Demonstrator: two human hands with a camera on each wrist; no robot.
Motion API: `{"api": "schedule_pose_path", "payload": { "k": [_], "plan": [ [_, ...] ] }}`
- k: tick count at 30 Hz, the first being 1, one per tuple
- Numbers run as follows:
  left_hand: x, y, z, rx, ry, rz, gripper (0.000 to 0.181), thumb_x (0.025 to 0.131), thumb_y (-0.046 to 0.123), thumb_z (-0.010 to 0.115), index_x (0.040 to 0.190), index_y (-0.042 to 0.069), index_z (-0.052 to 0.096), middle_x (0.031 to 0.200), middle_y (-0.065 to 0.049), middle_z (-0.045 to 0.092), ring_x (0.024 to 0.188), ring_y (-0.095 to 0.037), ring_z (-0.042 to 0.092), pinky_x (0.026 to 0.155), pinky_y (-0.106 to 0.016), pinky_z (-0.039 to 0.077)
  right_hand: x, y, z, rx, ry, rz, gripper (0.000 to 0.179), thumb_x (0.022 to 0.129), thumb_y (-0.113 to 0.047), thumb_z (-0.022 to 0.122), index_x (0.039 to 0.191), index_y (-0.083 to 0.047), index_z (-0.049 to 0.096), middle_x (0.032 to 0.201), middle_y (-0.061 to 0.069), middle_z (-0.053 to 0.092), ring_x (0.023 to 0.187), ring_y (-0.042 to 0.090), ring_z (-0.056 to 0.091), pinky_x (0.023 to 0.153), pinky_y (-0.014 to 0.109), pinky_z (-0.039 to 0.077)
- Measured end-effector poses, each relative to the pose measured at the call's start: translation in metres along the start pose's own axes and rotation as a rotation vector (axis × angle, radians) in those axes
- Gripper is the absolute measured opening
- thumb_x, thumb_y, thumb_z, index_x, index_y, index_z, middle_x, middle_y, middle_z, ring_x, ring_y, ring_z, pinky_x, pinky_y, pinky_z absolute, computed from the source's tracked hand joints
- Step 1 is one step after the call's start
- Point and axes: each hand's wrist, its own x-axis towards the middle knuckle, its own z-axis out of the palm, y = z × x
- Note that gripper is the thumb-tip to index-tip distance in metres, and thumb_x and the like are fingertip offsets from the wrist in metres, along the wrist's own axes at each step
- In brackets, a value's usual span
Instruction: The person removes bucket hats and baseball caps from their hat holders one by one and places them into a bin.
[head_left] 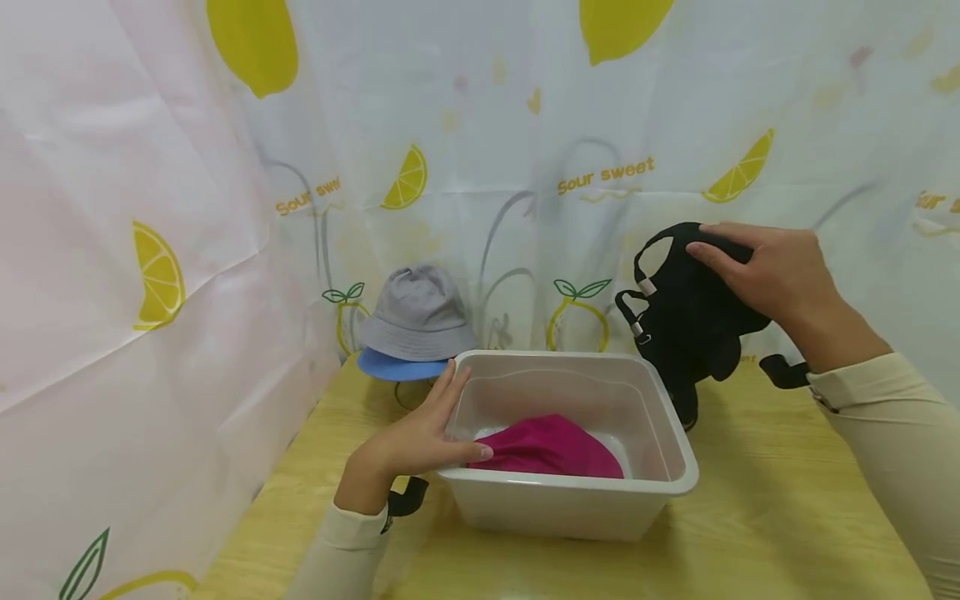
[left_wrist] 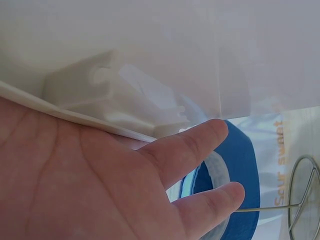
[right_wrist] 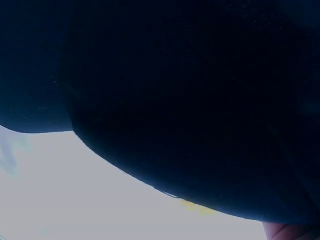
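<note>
A white plastic bin (head_left: pixel 558 508) stands on the wooden table. My left hand (head_left: pixel 420 429) rests at its left rim, thumb over the near left corner. In the left wrist view, two straight fingers (left_wrist: pixel 187 150) extend along the outer wall. Inside the bin lies a magenta cloth item (head_left: pixel 555 450). At the right, my right hand (head_left: pixel 780 271) pinches a black cap (head_left: pixel 693 275) by its crown, thumb on the near side. Two back straps with buckles show, and more black fabric (head_left: pixel 686 392) hangs below. Dark, curved edges fill most of the right wrist view.
Behind the bin's left corner, a grey bucket hat (head_left: pixel 420 308) sits over a blue-brimmed hat (head_left: pixel 397 367) on a wire stand (head_left: pixel 408 393). A lemon-print curtain (head_left: pixel 480 125) closes off the back and left. The wooden table (head_left: pixel 780 517) extends right of the bin.
</note>
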Motion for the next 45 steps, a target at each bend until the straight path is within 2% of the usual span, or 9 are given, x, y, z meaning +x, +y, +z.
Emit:
{"api": "schedule_pose_path", "payload": {
  "k": [14,18,21,25,28,33,36,40,45],
  "plan": [
    [-0.001,0.0,0.0,0.022,0.005,0.005,0.121,0.084,0.066,0.075,0.168,0.027,-0.003,0.174,0.002,-0.019,0.161,-0.03,0.01,0.119,-0.053,0.037,0.005,-0.028,-0.014,0.054,0.133,-0.103,0.039,0.089,-0.034,0.081,0.124,-0.016,0.078,0.117,0.017,0.075,0.11,0.042,0.071,0.086,0.056,0.051],
    [-0.002,0.0,0.0,0.017,0.007,0.005,0.122,0.083,0.067,0.075,0.168,0.028,-0.003,0.174,0.003,-0.019,0.161,-0.028,0.007,0.121,-0.052,0.035,0.003,-0.034,-0.015,0.062,0.13,-0.087,0.041,0.09,-0.038,0.08,0.126,-0.02,0.077,0.122,0.015,0.074,0.114,0.04,0.07,0.1,0.032,0.052],
    [-0.003,0.001,-0.001,0.014,0.004,0.009,0.122,0.083,0.067,0.075,0.168,0.027,-0.003,0.174,0.002,-0.02,0.161,-0.028,0.005,0.122,-0.052,0.034,0.003,-0.039,-0.014,0.074,0.139,-0.097,0.041,0.09,-0.039,0.081,0.127,-0.021,0.077,0.124,0.014,0.073,0.114,0.041,0.07,0.101,0.006,0.036],
    [0.001,0.003,0.0,0.023,-0.004,0.012,0.122,0.082,0.068,0.075,0.168,0.028,-0.003,0.174,0.001,-0.02,0.161,-0.028,0.006,0.121,-0.052,0.035,0.001,-0.041,-0.019,0.075,0.152,-0.123,0.042,0.089,-0.038,0.082,0.127,-0.021,0.077,0.126,0.013,0.072,0.114,0.042,0.07,0.103,0.004,0.033],
    [0.001,0.002,0.001,0.024,-0.003,0.01,0.122,0.082,0.068,0.075,0.168,0.028,-0.002,0.174,0.001,-0.02,0.161,-0.029,0.007,0.12,-0.052,0.036,0.0,-0.046,-0.021,0.077,0.151,-0.137,0.043,0.088,-0.038,0.083,0.127,-0.022,0.076,0.128,0.011,0.072,0.115,0.041,0.069,0.108,0.011,0.039],
    [0.0,0.0,0.001,0.023,0.008,0.019,0.123,0.082,0.068,0.076,0.168,0.027,-0.001,0.174,0.0,-0.018,0.161,-0.03,0.01,0.119,-0.053,0.037,0.002,-0.055,-0.026,0.109,0.172,-0.161,0.042,0.087,-0.034,0.085,0.126,-0.022,0.077,0.127,0.011,0.073,0.115,0.039,0.07,0.104,0.003,0.032],
    [-0.002,-0.001,0.0,0.023,0.013,0.009,0.123,0.081,0.069,0.076,0.168,0.029,-0.002,0.174,0.002,-0.018,0.16,-0.029,0.013,0.119,-0.052,0.038,0.003,-0.061,-0.027,0.14,0.185,-0.174,0.041,0.086,-0.033,0.086,0.125,-0.023,0.078,0.124,0.009,0.074,0.119,0.006,0.068,0.1,0.0,0.03],
    [-0.002,-0.001,-0.001,0.024,0.005,-0.006,0.122,0.082,0.07,0.075,0.168,0.031,-0.003,0.174,0.004,-0.019,0.16,-0.027,0.015,0.118,-0.05,0.039,0.004,-0.068,-0.031,0.176,0.201,-0.187,0.04,0.084,-0.031,0.088,0.122,-0.024,0.079,0.121,0.007,0.076,0.113,-0.033,0.042,0.099,-0.001,0.032],
    [-0.003,0.0,-0.002,0.027,0.005,0.001,0.121,0.082,0.069,0.074,0.168,0.029,-0.002,0.174,0.004,-0.019,0.16,-0.029,0.015,0.118,-0.051,0.039,0.003,-0.077,-0.035,0.192,0.194,-0.195,0.04,0.083,-0.031,0.088,0.122,-0.025,0.079,0.12,0.006,0.077,0.115,-0.03,0.047,0.101,0.001,0.034]
  ]
}}
